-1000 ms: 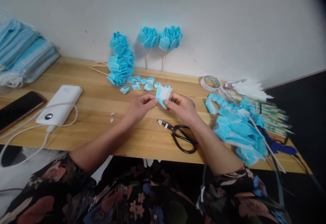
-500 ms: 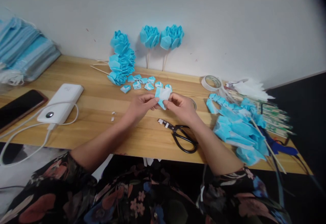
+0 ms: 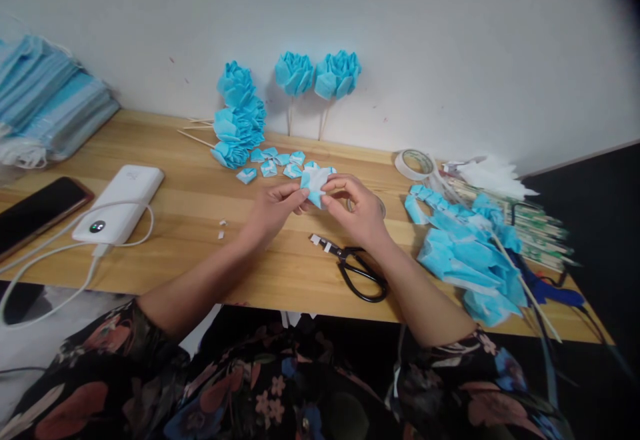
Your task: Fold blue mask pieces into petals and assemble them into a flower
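Note:
Between my two hands is a small blue and white piece of thin fabric (image 3: pixel 317 180), partly folded, held just above the table. My left hand (image 3: pixel 277 208) pinches its left edge between thumb and fingers. Thumb and forefinger of my right hand (image 3: pixel 356 208) close on its right side. Behind it lie several folded blue and white petals (image 3: pixel 269 168). Scissors (image 3: pixel 353 267) with black handles rest below my right hand, bits of white tape stuck on their blades. A tape roll (image 3: pixel 383 208) is partly hidden behind my right hand.
Blue fabric flowers on sticks (image 3: pixel 293 73) lean against the wall, with more lying at left. A white power bank (image 3: pixel 120 203), a phone (image 3: pixel 40 213) and stacked masks (image 3: pixel 55 100) are on the left. Cut blue fabric (image 3: pixel 470 260), a tape roll (image 3: pixel 415 164) and a blue-handled tool (image 3: pixel 555 291) lie right.
The fabric piece has turned and spread slightly between my fingers, showing more white. My right fingers have lifted a little and shifted their hold; the left hand stays nearly in place.

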`<state>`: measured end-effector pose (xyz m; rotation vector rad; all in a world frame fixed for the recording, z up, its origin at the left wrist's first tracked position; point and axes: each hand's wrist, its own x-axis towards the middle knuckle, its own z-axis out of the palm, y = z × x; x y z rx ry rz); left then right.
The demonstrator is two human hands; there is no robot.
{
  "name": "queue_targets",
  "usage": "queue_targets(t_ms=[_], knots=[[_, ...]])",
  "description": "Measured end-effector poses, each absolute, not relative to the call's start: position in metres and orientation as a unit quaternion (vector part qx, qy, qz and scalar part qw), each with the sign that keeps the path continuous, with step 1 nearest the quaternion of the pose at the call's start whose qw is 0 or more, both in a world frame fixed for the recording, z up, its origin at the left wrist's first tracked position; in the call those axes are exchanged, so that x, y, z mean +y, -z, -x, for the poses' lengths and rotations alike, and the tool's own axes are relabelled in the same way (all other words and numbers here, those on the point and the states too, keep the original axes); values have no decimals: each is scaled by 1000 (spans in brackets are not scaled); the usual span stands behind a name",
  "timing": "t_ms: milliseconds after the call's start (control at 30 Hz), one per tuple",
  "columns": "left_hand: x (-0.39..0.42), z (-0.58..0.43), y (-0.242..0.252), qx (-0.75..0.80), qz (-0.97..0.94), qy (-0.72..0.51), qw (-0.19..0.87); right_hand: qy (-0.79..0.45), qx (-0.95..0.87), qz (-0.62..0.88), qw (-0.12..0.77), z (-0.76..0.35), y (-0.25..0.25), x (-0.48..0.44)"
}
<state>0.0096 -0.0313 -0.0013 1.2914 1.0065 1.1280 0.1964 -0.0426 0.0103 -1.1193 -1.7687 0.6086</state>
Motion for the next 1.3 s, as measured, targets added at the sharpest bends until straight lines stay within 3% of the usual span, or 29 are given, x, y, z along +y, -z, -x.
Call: queue_targets(t_ms=[1133, 1300], knots=[[-36, -13, -3, 441, -550, -441, 555, -292, -658, 508, 472, -193, -9, -46], [-35, -14, -3, 452, -530, -452, 557, -371, -625, 490, 482, -194, -9, -43]])
